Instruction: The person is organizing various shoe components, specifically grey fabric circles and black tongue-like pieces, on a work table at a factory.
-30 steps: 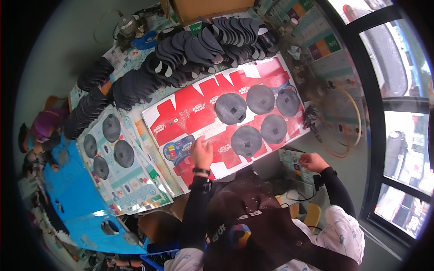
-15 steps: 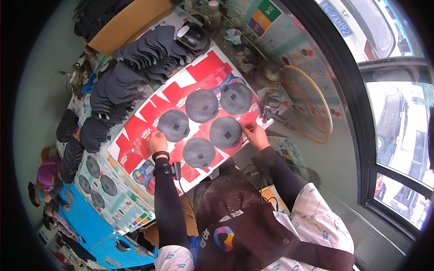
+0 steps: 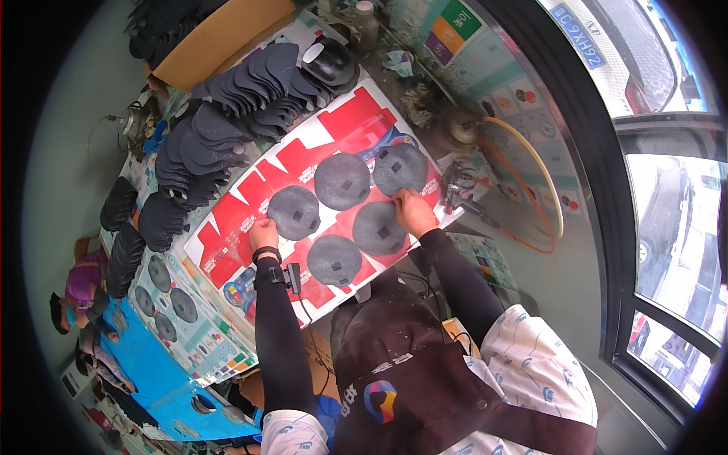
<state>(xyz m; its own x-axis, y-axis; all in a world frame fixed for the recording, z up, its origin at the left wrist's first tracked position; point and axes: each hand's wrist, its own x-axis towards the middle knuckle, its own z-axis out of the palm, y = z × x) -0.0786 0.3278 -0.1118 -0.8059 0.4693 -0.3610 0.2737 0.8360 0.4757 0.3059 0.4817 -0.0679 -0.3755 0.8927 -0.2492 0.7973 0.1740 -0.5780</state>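
Several dark grey round pads, each with a small darker square, lie on a red and white printed cardboard sheet (image 3: 227, 227). My left hand (image 3: 263, 234) is closed, its fingertips at the left edge of the left pad (image 3: 294, 208). My right hand (image 3: 415, 213) has its fingers pinched together between the far right pad (image 3: 400, 168) and the near right pad (image 3: 379, 233), partly covering the latter's edge. Whatever either hand pinches is too small to make out. The far middle pad (image 3: 341, 178) and near left pad (image 3: 334, 262) lie untouched.
Stacks of dark curved pieces (image 3: 201, 140) line the table's far left, beside a cardboard box (image 3: 220, 42) and a shiny black rounded object (image 3: 330, 61). A spray gun (image 3: 462, 199) with a hose sits at right. Other people (image 3: 87, 284) are at far left.
My right hand has moved left and away from me, from the near right pad's right side to its far edge. My left hand stays by the left pad. The view has shifted slightly.
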